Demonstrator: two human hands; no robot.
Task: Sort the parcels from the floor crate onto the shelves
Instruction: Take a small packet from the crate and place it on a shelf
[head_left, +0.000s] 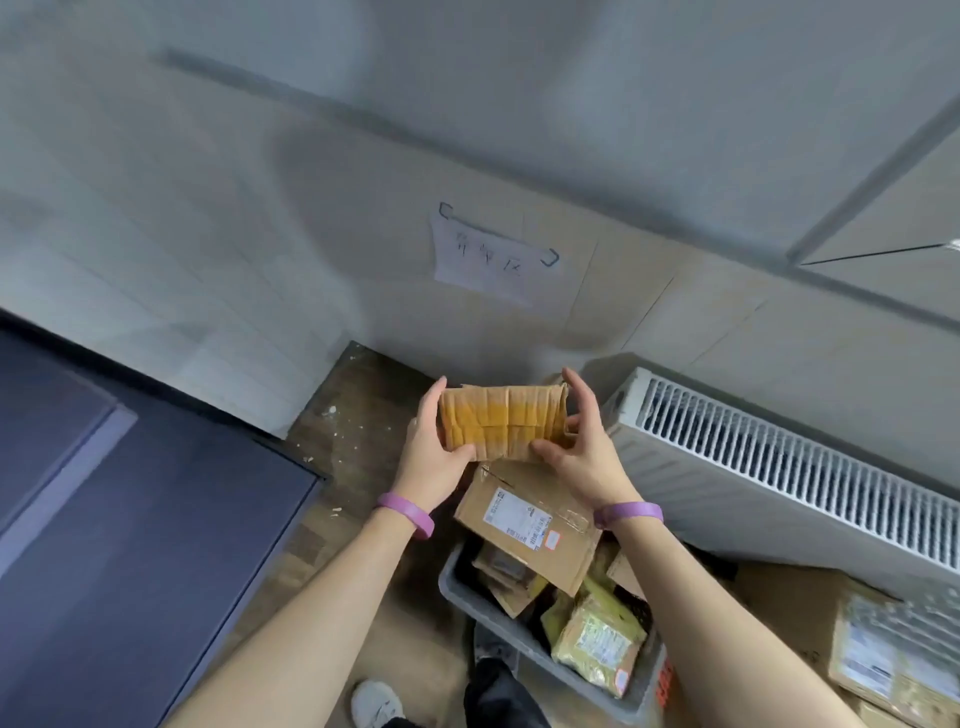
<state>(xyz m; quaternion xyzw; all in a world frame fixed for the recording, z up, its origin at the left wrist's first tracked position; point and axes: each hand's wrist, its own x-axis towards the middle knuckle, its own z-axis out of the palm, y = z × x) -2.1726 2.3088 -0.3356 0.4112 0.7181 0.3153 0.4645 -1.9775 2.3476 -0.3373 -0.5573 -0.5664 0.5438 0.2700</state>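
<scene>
I hold a small cardboard parcel wrapped in yellowish tape (501, 422) up in front of me, above the floor. My left hand (432, 451) grips its left end, thumb under the lower edge. My right hand (579, 447) grips its right end, fingers wrapped round the side. Both wrists wear purple bands. Below, the grey floor crate (470, 592) holds several parcels: a flat brown box with a white label (530, 525) on top and a yellow-green taped parcel (597, 642). No shelf is in view.
A white radiator (779, 467) runs along the wall at right. More cardboard boxes (883, 649) lie at lower right. A dark panel (130, 519) fills the left. A handwritten paper sign (488, 254) hangs on the wall. My shoe (376, 701) stands by the crate.
</scene>
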